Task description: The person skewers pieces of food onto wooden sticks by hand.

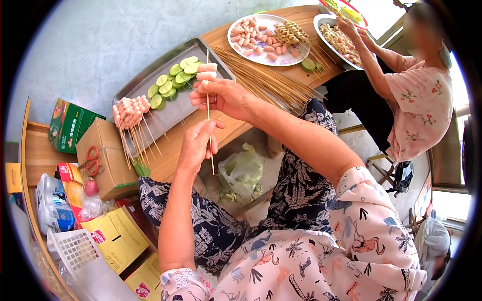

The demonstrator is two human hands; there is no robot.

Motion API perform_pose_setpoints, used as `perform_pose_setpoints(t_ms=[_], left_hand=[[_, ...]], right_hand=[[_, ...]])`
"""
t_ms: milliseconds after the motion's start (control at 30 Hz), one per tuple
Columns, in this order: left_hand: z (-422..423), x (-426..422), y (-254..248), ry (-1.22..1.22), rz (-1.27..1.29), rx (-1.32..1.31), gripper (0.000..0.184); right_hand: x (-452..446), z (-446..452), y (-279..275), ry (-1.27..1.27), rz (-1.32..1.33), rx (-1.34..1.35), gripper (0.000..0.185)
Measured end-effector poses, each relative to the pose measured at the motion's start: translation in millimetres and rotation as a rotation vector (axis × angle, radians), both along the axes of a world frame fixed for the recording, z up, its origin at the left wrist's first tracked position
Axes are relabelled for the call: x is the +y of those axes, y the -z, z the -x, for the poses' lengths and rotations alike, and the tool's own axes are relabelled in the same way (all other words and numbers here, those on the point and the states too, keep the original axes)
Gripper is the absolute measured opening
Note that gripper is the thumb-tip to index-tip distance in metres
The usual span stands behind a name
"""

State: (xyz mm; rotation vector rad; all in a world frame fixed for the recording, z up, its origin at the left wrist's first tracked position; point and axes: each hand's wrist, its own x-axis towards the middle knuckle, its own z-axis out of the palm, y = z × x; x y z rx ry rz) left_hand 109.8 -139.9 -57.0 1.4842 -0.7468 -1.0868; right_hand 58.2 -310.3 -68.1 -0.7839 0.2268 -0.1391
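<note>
Near the tray (173,114), left hand (200,143) pinches stick (208,111); right hand (221,98) grips its upper part at the sausage (206,76).

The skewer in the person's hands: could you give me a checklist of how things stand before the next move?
1. Left hand grips the skewer, below the right hand: ok.
2. Right hand is up by the sausage pieces: ok.
3. Skewer's tip shows above the pieces: ok.
4. Pieces firmly seated: cannot tell.
5. Loose sticks lie on the wooden table: ok.
6. Tray shows bare metal beside the cucumber slices: ok.
</note>
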Motion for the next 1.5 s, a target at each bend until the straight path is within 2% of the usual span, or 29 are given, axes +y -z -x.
perform_pose_setpoints(t_ms=[67,300,367,467,500,600,667,700,800,900,933,1000,1067,1133,1167,1300,1367,1400,1467,1500], left_hand=[[0.4,-0.5,-0.5,-0.001,-0.007,-0.005,0.036],[-1.2,0.6,4.0,0.006,-0.004,-0.001,0.034],[-1.3,1.7,4.0,0.0,0.003,-0.004,0.034],[-3.5,5.9,2.8,-0.062,0.007,0.008,0.033],[-4.3,7.6,-0.3,-0.081,0.012,0.004,0.034],[-6.7,9.5,-4.3,-0.106,0.018,-0.002,0.034],[-6.2,8.5,-6.3,-0.104,0.007,-0.025,0.034],[-5.7,7.5,-5.8,-0.105,0.005,-0.027,0.034],[-4.4,2.9,-4.8,-0.094,-0.033,-0.048,0.035],[-1.5,-1.6,-3.5,-0.037,-0.047,-0.007,0.036],[-1.3,-3.0,-2.7,-0.039,-0.053,-0.011,0.036],[-0.5,-4.7,-0.9,-0.008,-0.078,-0.018,0.035],[0.1,-5.8,-1.3,-0.003,-0.09,-0.031,0.034],[0.7,-7.3,-1.6,0.009,-0.09,-0.025,0.034],[0.5,-7.5,-1.7,0.008,-0.089,-0.026,0.034],[-1.8,-5.1,-1.8,0.009,-0.084,-0.037,0.034],[-2.2,-3.4,-3.2,0.017,-0.074,-0.041,0.034],[-2.1,-3.2,-5.0,0.032,-0.075,-0.033,0.034],[-0.9,-3.4,-8.1,0.048,-0.057,-0.026,0.034],[-0.5,-2.6,-7.8,0.067,-0.042,-0.003,0.034]], right_hand=[[-1.3,-1.6,2.4,0.08,0.026,0.017,0.026],[-4.9,0.3,-6.5,0.104,0.078,0.032,0.028],[-12.1,5.5,-16.1,0.039,0.096,0.052,0.04],[-52.0,5.2,7.2,0.073,0.125,0.137,0.049],[-66.8,7.8,11.2,0.157,0.237,0.164,0.049],[-131.0,12.0,41.2,0.452,0.781,0.363,0.025],[-178.3,17.1,83.2,0.744,1.398,0.478,0.021],[-181.3,24.3,74.5,0.758,1.487,0.582,0.02],[-199.4,31.0,93.8,0.696,1.696,0.843,0.028],[-203.7,30.3,96.7,0.641,1.824,0.932,0.028],[-207.4,30.2,94.3,0.64,1.817,0.928,0.028],[-218.0,29.7,90.4,0.377,1.805,1.063,0.039],[-230.1,29.5,105.7,0.369,1.823,1.089,0.04],[-238.8,31.0,114.3,0.51,1.726,0.974,0.042],[-241.0,32.3,118.4,0.535,1.761,0.948,0.039],[-247.4,24.8,115.4,0.5,1.787,0.98,0.035],[-232.4,10.4,82.2,0.673,0.701,0.749,0.033],[-219.3,10.2,70.6,0.692,0.424,0.49,0.031],[-198.6,-1.2,54.5,0.649,0.133,0.194,0.025],[-191.2,-2.6,47.5,0.528,0.101,0.054,0.021]])
